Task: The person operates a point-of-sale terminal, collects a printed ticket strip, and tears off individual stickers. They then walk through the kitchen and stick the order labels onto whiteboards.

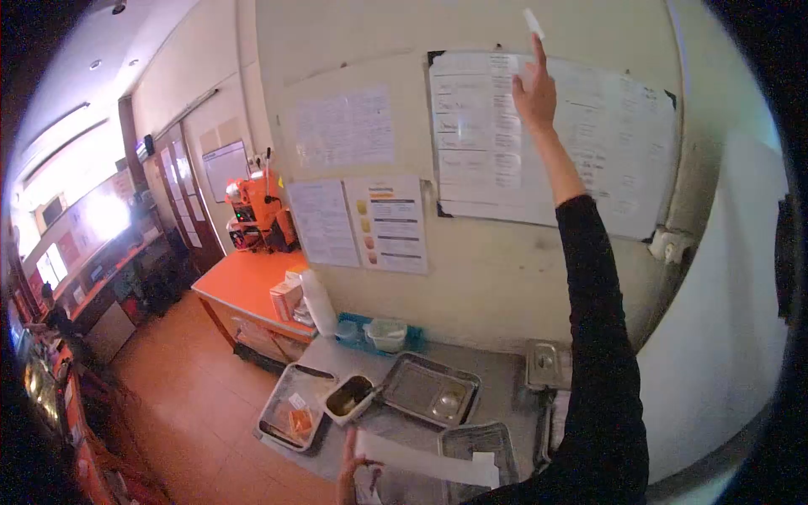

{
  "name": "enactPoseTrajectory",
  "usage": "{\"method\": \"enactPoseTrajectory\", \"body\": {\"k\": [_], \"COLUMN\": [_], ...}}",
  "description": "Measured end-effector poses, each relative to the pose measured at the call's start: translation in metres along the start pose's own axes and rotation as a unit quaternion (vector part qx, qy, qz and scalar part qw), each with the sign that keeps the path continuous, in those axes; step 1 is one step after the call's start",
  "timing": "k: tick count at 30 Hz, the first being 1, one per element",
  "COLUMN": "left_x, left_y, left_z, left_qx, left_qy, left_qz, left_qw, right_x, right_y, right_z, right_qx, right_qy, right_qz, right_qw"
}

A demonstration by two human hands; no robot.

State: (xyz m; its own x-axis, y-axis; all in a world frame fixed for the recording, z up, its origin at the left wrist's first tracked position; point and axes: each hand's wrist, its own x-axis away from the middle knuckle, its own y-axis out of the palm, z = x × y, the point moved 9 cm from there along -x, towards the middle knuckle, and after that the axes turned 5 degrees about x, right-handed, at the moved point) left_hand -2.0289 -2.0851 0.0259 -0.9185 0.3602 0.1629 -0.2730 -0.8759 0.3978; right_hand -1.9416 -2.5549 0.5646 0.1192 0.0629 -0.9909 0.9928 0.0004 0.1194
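Note:
My right hand (536,94) is raised in front of the whiteboard (471,135), its index finger stretched upward and its thumb apart. A small white piece (533,23) is at that fingertip, above the board's top edge; whether it sticks to the finger or the wall is unclear. Low in the view, my left hand (358,473) has its index finger pointing up and its other fingers spread. A long white strip (421,459) begins beside that finger and runs right over the metal counter, with a small white square (484,459) near its right end.
Metal trays (404,379), a small container with dark contents (349,397) and a tray with an orange item (296,408) rest on the counter (505,374). Behind are stacked white cups (317,303), an orange table (244,282) and an orange machine (259,206). Printed sheets (387,223) hang on the wall.

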Motion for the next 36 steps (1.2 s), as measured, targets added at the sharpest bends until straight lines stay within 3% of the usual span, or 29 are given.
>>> {"method": "enactPoseTrajectory", "body": {"k": [5,7,8,10,11,13,14,16,17,18,20,21,23,25,27,29,31,32,33,34,35,36], "left_x": [-0.001,-0.004,-0.006,-0.009,-0.010,-0.012,-0.011,-0.010,-0.009,-0.006,-0.007,-0.007,-0.008,-0.007,-0.006,0.001,0.013,0.001,-0.003,-0.004,-0.003,0.000], "left_y": [0.015,0.017,0.018,0.020,0.021,0.026,0.029,0.035,0.038,0.042,0.054,0.061,0.077,0.090,0.092,0.067,0.105,0.078,0.066,0.062,0.068,0.073], "left_z": [-0.003,-0.002,-0.001,0.001,0.002,0.005,0.006,0.011,0.014,0.016,0.022,0.025,0.032,0.041,0.049,0.043,0.068,0.047,0.042,0.036,0.039,0.045], "left_qx": [0.061,0.079,0.089,0.110,0.121,0.146,0.161,0.204,0.231,0.268,0.358,0.391,0.412,0.399,0.213,0.169,0.409,0.311,0.208,0.208,0.215,0.219], "left_qy": [-0.019,-0.015,-0.015,-0.013,-0.010,-0.002,0.000,0.010,0.015,0.019,0.019,0.019,0.030,0.059,0.164,0.296,0.214,0.236,0.253,0.252,0.236,0.229], "left_qz": [-0.002,0.004,0.007,0.012,0.014,0.013,0.012,0.005,-0.002,-0.009,-0.029,-0.036,-0.049,-0.062,-0.080,0.004,-0.195,-0.132,-0.066,-0.067,-0.070,-0.072], "left_qw": [0.998,0.997,0.996,0.994,0.993,0.989,0.987,0.979,0.973,0.963,0.933,0.919,0.909,0.913,0.960,0.940,0.865,0.911,0.943,0.943,0.945,0.946], "right_x": [-0.021,-0.027,-0.029,-0.032,-0.034,-0.046,-0.045,-0.037,-0.027,-0.008,0.061,0.103,0.197,0.283,0.346,0.385,0.403,0.406,0.392,0.379,0.372,0.345], "right_y": [0.027,0.018,0.022,0.040,0.041,0.054,0.052,0.031,0.024,0.012,-0.013,-0.026,-0.062,-0.111,-0.144,-0.152,-0.156,-0.160,-0.169,-0.177,-0.174,-0.170], "right_z": [-0.009,-0.020,-0.013,0.034,0.048,0.075,0.082,0.072,0.050,0.017,-0.076,-0.124,-0.219,-0.290,-0.325,-0.336,-0.340,-0.342,-0.340,-0.339,-0.336,-0.326], "right_qx": [0.127,0.150,0.148,-0.131,-0.128,-0.398,-0.398,-0.480,-0.523,-0.563,-0.517,-0.512,-0.553,-0.570,-0.556,-0.553,-0.547,-0.545,-0.504,-0.456,-0.455,-0.442], "right_qy": [0.041,-0.061,-0.061,0.134,0.135,0.128,0.131,0.183,0.153,0.121,0.117,0.116,0.104,0.101,0.125,0.125,0.120,0.117,0.048,-0.020,-0.020,-0.056], "right_qz": [-0.042,0.088,0.086,-0.034,-0.037,-0.042,-0.045,-0.067,-0.117,-0.167,-0.211,-0.284,-0.479,-0.642,-0.715,-0.684,-0.649,-0.649,-0.609,-0.558,-0.558,-0.482], "right_qw": [0.990,0.983,0.983,0.982,0.982,0.907,0.907,0.855,0.830,0.800,0.821,0.802,0.673,0.502,0.404,0.460,0.515,0.517,0.610,0.693,0.694,0.754]}}
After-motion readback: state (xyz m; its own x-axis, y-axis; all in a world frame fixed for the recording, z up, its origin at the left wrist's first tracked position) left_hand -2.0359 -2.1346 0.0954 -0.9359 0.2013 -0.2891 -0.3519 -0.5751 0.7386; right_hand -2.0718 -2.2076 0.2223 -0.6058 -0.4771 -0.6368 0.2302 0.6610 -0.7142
